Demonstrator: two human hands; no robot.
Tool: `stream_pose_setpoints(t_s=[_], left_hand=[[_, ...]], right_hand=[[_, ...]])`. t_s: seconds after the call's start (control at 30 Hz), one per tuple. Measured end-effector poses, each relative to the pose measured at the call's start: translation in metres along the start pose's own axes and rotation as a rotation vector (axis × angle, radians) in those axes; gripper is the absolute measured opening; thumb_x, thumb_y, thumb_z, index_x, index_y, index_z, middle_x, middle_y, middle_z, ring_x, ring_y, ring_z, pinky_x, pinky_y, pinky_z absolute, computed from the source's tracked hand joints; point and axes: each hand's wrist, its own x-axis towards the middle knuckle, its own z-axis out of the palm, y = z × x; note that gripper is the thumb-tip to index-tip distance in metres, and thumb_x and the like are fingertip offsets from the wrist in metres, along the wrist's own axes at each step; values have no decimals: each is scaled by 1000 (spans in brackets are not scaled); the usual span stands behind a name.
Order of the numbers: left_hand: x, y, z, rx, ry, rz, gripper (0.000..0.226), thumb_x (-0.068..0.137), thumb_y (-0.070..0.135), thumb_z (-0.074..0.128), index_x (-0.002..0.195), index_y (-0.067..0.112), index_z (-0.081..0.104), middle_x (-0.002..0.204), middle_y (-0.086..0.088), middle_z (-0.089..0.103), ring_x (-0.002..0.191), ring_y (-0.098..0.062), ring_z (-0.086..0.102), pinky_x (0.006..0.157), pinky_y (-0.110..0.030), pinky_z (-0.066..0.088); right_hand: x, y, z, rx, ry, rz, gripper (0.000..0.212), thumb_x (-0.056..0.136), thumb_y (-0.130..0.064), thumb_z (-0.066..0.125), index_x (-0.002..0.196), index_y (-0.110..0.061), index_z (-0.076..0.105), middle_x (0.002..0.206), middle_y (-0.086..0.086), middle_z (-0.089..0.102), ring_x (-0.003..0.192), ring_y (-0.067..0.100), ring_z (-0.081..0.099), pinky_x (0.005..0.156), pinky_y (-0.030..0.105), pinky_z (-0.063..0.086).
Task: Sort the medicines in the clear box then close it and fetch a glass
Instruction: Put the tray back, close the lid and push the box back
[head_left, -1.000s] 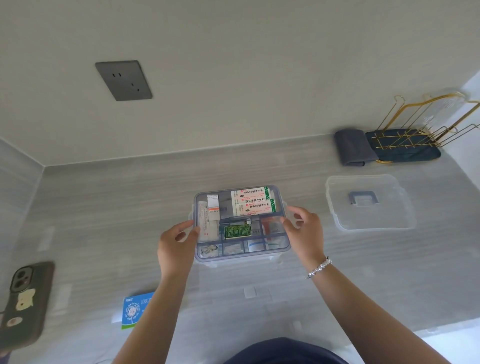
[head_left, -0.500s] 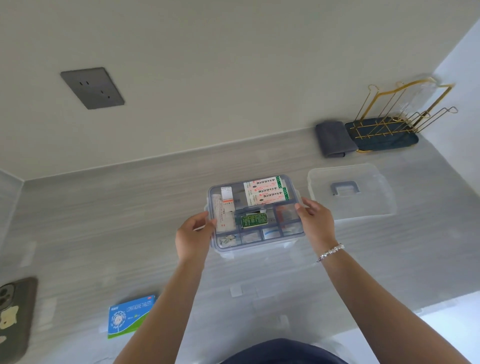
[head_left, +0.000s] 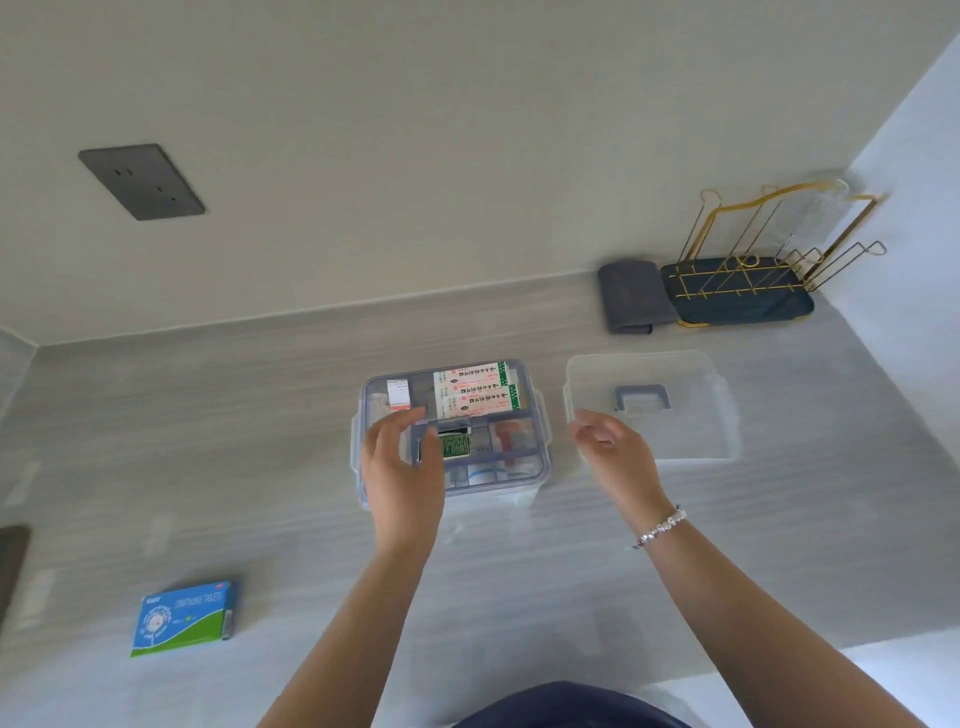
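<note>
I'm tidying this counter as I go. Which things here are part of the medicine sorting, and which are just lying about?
Part of the job:
clear box
lid
blue medicine packet
left hand
right hand

Lying about:
grey cloth
gold rack
wall socket

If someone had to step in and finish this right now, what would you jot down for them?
Left hand: open, empty, hovering over the left part of the clear box.
Right hand: open, empty, between the box and its lid.
Box: on the counter, open, tray on top with medicine packs in the compartments.
Lid: flat on the counter to the right of the box, handle up.
Blue and green medicine box: out on the counter, near left.
Left to do: put that pack in, fit the lid, fetch a glass. One seems to hang on the gold rack at the back right, hard to tell.
</note>
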Motion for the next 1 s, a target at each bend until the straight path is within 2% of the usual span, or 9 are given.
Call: stream_pose_setpoints(t_s=[0.07,0.13,0.3,0.37,0.47,0.6,0.77,0.9,1.0], left_hand=[[-15,15,27,-63,-94,35,20,89,13,56,102,28,60,110,6,54,95,-5,57,71,-1,42],[-29,26,56,-113,-190,21,18,89,14,55,103,24,61,108,2,58,90,-3,58,68,0,42],[-59,34,128,-111,-414,-32,24,89,14,52,109,25,59,110,6,58,99,-2,59,71,1,41],[-64,28,152,-49,-463,-72,29,90,16,50,117,24,57,120,5,56,103,-5,57,77,-5,40],[-63,11,179,120,-515,-128,40,92,26,48,131,24,46,140,2,43,117,-14,51,87,-22,39],[-49,-10,198,252,-564,-201,57,92,32,47,144,25,25,156,3,18,136,-19,36,87,-23,33],[-39,-18,207,177,-612,-291,66,90,32,52,147,24,18,156,2,21,140,-19,28,102,-27,28],[-40,-12,203,199,-573,-266,65,89,36,53,146,26,21,153,1,26,137,-20,34,101,-30,33],[-47,3,196,187,-501,-199,63,88,39,53,144,32,23,147,1,35,123,-13,45,88,-28,41]], right_hand=[[3,12,-23,-19,25,-9,32,88,-28,58,118,-20,61,99,-2,64,77,2,56,63,11,39],[8,24,-48,-44,52,-14,33,88,-30,57,120,-20,61,102,-1,63,79,3,55,65,7,36],[26,54,-102,-164,102,26,43,88,-31,57,128,-15,55,128,7,59,113,20,57,89,27,42],[34,67,-116,-262,135,45,46,88,-32,57,130,-14,52,132,12,55,123,26,49,104,38,38],[44,83,-131,-344,143,78,51,87,-30,59,133,-11,48,135,14,51,131,27,40,112,40,27],[57,104,-141,-334,72,186,65,87,-33,59,142,-9,32,145,17,38,137,29,29,113,40,21],[64,113,-142,-202,-40,242,75,86,-34,59,146,-11,21,149,12,34,138,28,32,110,39,30],[64,111,-146,-209,33,191,66,85,-34,60,141,-11,33,130,14,49,124,26,44,96,36,42],[59,103,-155,-116,148,132,38,83,-29,62,116,-13,54,108,6,55,107,25,55,79,31,45]])
